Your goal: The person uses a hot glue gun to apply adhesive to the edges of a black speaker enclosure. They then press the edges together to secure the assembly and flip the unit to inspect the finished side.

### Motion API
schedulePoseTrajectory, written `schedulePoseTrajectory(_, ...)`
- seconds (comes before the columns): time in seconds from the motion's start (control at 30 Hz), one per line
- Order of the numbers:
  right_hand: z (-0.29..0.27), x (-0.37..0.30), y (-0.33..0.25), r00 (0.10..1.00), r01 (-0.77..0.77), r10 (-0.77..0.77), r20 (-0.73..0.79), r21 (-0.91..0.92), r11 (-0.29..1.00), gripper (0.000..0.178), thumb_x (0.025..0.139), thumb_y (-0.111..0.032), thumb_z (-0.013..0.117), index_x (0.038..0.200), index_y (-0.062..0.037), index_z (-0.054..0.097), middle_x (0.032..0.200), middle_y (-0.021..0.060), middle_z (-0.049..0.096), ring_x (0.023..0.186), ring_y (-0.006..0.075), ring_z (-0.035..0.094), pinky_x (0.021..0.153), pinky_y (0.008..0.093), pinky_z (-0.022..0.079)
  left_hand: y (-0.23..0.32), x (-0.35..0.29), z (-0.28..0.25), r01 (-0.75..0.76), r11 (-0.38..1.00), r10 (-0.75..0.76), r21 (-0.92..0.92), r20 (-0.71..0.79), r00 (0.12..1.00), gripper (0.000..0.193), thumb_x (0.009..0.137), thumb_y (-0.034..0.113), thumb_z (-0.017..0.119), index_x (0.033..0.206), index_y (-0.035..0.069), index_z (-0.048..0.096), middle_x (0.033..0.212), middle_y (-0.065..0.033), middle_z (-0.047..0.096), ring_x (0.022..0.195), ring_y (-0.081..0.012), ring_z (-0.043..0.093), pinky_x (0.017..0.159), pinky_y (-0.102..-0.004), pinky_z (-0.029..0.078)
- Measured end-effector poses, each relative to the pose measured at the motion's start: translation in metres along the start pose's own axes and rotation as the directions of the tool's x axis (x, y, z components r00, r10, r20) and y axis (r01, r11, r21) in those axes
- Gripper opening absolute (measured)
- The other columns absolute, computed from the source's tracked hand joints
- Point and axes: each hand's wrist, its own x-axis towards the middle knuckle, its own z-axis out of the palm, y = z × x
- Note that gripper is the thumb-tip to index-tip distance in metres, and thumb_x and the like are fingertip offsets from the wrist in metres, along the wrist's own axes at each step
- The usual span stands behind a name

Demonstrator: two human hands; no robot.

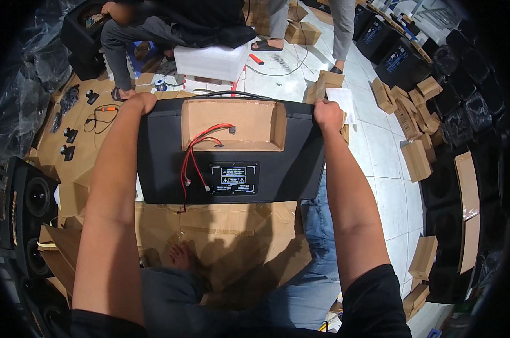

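A large black speaker cabinet (277,169) lies back side up in front of me, over flattened cardboard. Its back has a bare brown recess (232,121) with red wires (196,152) trailing out, and a small black label plate (233,178) below it. My left hand (139,102) grips the cabinet's far left corner. My right hand (328,114) grips its far right corner. A black handle (232,93) arches along the far edge. My bare foot (180,256) rests on the cardboard below the cabinet.
A seated person (170,25) on a white block (212,61) and a standing person (308,22) are beyond the cabinet. Black speakers (32,197) stand at left, more cabinets (452,186) at right. Small cardboard boxes (415,107) litter the white tile floor. Small black parts (69,135) lie on cardboard at left.
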Motion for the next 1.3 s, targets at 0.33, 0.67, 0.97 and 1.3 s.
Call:
schedulePoseTrajectory(0.33, 0.023, 0.024, -0.008, 0.999, 0.040, -0.039, 0.020, -0.019, 0.999, 0.051, 0.091, -0.045, 0.056, 0.121, -0.0088, 0.076, 0.125, 0.0237, 0.071, 0.120, 0.0407, 0.066, 0.103, 0.0492, 0.051, 0.012, 0.019, 0.008, 0.047, 0.998, -0.054, -0.032, -0.263, 0.963, 0.047, 0.098, 0.022, 0.042, 0.129, -0.003, 0.066, 0.139, -0.0250, 0.062, 0.130, -0.0434, 0.058, 0.110, -0.0523, 0.044)
schedulePoseTrajectory(0.67, 0.035, 0.025, 0.002, 0.991, 0.122, -0.122, -0.048, -0.004, 0.992, 0.050, 0.093, -0.048, 0.053, 0.122, -0.0140, 0.077, 0.120, 0.0229, 0.073, 0.117, 0.0423, 0.067, 0.101, 0.0500, 0.052, 0.031, -0.037, -0.002, -0.056, 0.995, 0.028, -0.088, -0.292, 0.956, 0.061, 0.104, 0.047, 0.037, 0.140, 0.006, 0.063, 0.150, -0.0186, 0.056, 0.138, -0.0356, 0.055, 0.115, -0.0490, 0.042)
schedulePoseTrajectory(0.97, 0.034, -0.003, 0.019, 0.944, 0.285, -0.278, -0.180, 0.016, 0.958, 0.047, 0.101, -0.046, 0.052, 0.125, -0.0116, 0.073, 0.120, 0.0236, 0.071, 0.113, 0.0437, 0.066, 0.098, 0.0514, 0.051, 0.033, -0.047, -0.007, -0.072, 0.987, 0.038, -0.143, -0.226, 0.973, 0.070, 0.102, 0.054, 0.038, 0.142, 0.002, 0.060, 0.153, -0.0183, 0.054, 0.140, -0.0353, 0.053, 0.116, -0.0464, 0.042)
schedulePoseTrajectory(1.3, 0.036, -0.018, 0.026, 0.925, 0.312, -0.297, -0.235, 0.028, 0.950, 0.045, 0.104, -0.047, 0.046, 0.132, -0.0198, 0.070, 0.119, 0.0196, 0.070, 0.112, 0.0414, 0.066, 0.094, 0.0521, 0.052, 0.042, -0.051, -0.012, 0.005, 0.972, -0.049, -0.236, -0.182, 0.982, 0.064, 0.101, 0.048, 0.041, 0.145, 0.005, 0.058, 0.151, -0.0199, 0.055, 0.139, -0.0372, 0.054, 0.115, -0.0494, 0.042)
